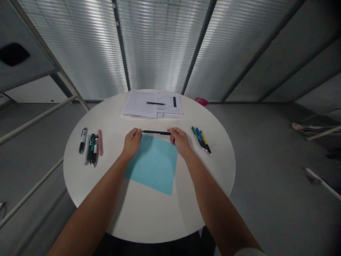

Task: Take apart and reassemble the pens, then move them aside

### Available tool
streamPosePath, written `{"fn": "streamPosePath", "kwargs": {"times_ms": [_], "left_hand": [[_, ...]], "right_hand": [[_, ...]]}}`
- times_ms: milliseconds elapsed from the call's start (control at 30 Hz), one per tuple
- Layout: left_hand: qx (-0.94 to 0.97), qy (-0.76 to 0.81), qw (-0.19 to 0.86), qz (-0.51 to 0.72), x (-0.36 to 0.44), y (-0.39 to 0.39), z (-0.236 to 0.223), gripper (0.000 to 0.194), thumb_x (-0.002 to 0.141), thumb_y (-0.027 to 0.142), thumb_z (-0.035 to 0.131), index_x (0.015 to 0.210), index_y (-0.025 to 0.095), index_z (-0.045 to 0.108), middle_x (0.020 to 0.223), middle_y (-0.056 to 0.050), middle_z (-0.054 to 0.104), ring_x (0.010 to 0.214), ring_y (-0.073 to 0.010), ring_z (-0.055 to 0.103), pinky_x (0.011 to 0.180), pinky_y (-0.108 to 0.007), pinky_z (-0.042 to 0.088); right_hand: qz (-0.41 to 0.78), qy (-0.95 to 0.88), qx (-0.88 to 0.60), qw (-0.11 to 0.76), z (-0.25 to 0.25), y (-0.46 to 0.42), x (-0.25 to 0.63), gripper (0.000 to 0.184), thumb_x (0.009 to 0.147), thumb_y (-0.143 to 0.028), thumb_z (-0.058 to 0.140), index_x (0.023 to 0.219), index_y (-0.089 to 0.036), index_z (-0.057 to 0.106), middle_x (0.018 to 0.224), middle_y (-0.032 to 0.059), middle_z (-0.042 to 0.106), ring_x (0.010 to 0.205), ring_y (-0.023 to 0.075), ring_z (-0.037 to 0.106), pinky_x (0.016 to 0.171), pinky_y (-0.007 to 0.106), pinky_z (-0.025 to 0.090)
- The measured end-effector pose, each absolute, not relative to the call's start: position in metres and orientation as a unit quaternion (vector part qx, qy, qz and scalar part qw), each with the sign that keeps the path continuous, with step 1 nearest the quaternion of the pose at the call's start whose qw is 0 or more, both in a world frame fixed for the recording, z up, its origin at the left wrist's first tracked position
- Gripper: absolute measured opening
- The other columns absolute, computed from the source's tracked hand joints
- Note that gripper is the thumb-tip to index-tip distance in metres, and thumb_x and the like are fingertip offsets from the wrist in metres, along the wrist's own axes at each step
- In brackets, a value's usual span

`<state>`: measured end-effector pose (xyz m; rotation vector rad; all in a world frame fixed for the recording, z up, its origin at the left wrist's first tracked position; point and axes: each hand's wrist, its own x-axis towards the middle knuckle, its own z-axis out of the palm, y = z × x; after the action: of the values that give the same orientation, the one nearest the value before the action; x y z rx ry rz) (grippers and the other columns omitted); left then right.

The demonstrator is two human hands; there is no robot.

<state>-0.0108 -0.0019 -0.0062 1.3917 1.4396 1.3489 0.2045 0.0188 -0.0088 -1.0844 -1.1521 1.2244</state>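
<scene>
A slim black pen [156,132] is stretched level between my two hands, just over the far edge of a light blue sheet of paper [153,163]. My left hand [132,142] pinches the pen's left end between thumb and fingers. At the other end, my right hand [179,140] has its fingers closed on the pen too. The blue sheet lies at a slant on the white round table [149,224], partly behind my hands and wrists.
Several pens [92,149] and a pink stick-like item [100,142] lie on the left. Green, blue and yellow pens [201,139] rest on the right. Papers [138,103] with another black pen [156,103] sit at the back. Metal rails [37,121] stand left of the table.
</scene>
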Motion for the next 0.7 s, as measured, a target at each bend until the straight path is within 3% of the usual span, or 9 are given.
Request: {"fn": "streamPosePath", "kwargs": {"times_ms": [700], "left_hand": [[0.544,0.546,0.363,0.523,-0.0097,-0.0041,-0.001,0.038,0.09,0.047,0.044,0.064,0.019,0.045,0.052,0.003,0.042,0.048,-0.0098,0.039,0.047,-0.024,0.03]], "right_hand": [[0.494,-0.508,-0.472,0.524,-0.0091,0.0183,0.2055,0.026,0.078,-0.045,0.062,0.082,-0.02,0.063,0.049,-0.0069,0.048,0.043,0.0079,0.041,0.043,0.023,0.03]]}}
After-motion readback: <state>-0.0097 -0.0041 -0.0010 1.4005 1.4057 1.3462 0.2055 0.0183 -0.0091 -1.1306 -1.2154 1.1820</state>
